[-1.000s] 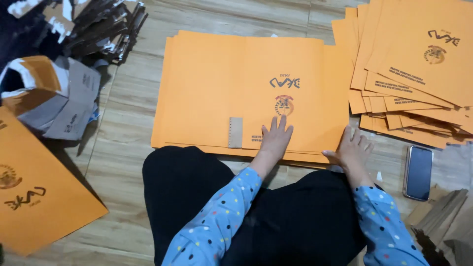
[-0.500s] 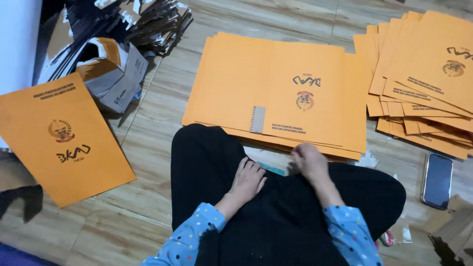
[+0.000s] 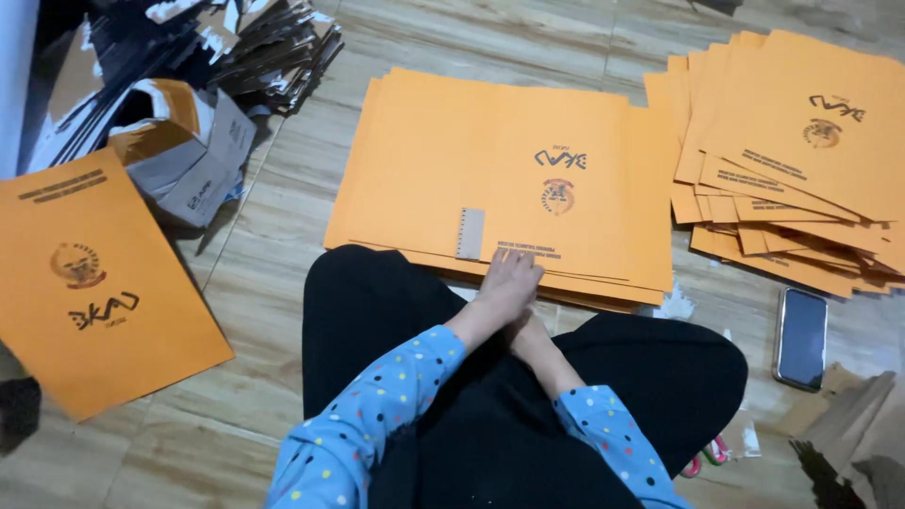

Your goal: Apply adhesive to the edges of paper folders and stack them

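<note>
Left hand (image 3: 510, 280): centre of the frame, fingers curled down onto the near edge of the orange envelope stack (image 3: 500, 165); touching the top sheet, grip loose, not clenched around anything.
Right hand (image 3: 528, 330): just below the left hand, mostly hidden beneath it; whether its grip is released or clenched cannot be told.
Orange envelope stack: flat on the wooden floor (image 3: 283, 245), centre of the frame, directly beyond the person's crossed legs in black trousers (image 3: 377, 311).
Grey tab (image 3: 469, 233): small strip lying on the stack's near edge, just left of the left hand.
Second envelope pile (image 3: 801, 151): upper right of the frame, fanned out, apart from the centre stack.
Single envelope (image 3: 90, 283): left edge of the frame, flat on the floor.
Phone (image 3: 802, 337): right of the frame, screen dark, below the fanned pile.
Cardboard box (image 3: 184, 151): upper left, open, beside dark scrap cardboard (image 3: 255, 47).
Sleeves (image 3: 377, 415): blue with coloured dots.
</note>
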